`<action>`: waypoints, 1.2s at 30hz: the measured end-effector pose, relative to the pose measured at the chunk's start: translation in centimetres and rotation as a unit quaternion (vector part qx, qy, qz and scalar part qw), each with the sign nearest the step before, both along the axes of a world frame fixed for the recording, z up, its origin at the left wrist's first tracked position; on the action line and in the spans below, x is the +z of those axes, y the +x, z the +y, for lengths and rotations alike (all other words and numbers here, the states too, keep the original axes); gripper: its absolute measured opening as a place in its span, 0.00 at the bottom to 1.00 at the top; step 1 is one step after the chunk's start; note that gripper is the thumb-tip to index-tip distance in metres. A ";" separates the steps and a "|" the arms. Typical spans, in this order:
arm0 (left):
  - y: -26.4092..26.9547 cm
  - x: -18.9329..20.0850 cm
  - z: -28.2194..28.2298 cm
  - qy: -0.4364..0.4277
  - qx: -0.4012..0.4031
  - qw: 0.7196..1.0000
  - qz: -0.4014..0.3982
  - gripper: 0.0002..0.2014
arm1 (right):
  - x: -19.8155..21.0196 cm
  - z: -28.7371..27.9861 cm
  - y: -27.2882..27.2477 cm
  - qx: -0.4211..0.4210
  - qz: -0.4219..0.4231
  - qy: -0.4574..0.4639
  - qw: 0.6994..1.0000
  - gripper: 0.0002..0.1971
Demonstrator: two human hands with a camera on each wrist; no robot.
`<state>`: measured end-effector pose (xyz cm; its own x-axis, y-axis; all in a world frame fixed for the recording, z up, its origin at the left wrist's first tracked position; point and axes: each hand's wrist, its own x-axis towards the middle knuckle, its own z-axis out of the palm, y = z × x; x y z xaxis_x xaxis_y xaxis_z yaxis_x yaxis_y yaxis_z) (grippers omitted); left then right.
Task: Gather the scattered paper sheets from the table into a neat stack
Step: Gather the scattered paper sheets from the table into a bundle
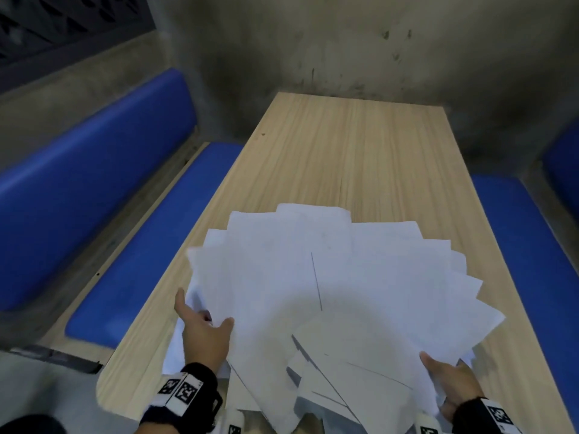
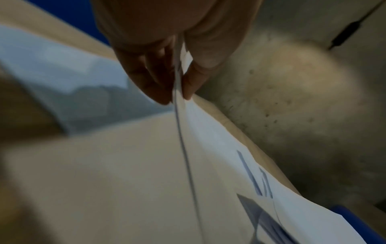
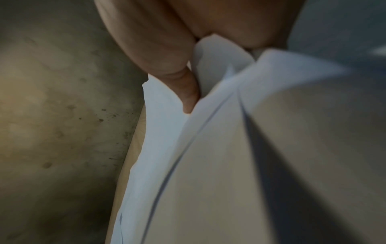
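Observation:
A wide fan of white paper sheets is lifted over the near half of the wooden table. My left hand grips the fan's left edge, thumb on top and fingers underneath. In the left wrist view the sheets are pinched between thumb and fingers. My right hand holds the fan's right lower edge, thumb on top. In the right wrist view the thumb presses into the folds of the sheets. A few more sheets lie flat under the left hand.
Blue padded benches stand on the left and on the right of the table. A stained concrete wall closes the far end. The far half of the tabletop shows bare wood.

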<state>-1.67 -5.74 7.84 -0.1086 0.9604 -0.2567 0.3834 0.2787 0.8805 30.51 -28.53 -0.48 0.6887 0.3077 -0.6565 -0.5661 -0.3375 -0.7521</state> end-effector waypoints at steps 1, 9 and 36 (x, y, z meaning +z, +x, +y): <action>-0.2 0.0 0.6 -0.006 -0.040 0.999 0.027 0.45 | 1.4 0.4 -0.6 0.001 -0.001 -0.011 1.000 0.28; -2.1 -0.8 5.6 -0.062 -0.233 0.956 0.166 0.24 | 1.7 0.6 -0.1 0.001 0.003 -0.031 1.000 0.29; 6.4 -3.1 5.3 -0.186 -0.169 0.964 0.086 0.30 | -2.6 0.2 1.3 0.034 -0.011 -0.101 0.994 0.55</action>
<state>4.72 -0.43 4.76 0.1222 0.7929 -0.5970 0.6388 0.3976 0.6587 31.81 -28.34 -3.09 0.6855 0.2169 -0.6950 -0.5216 -0.5197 -0.6766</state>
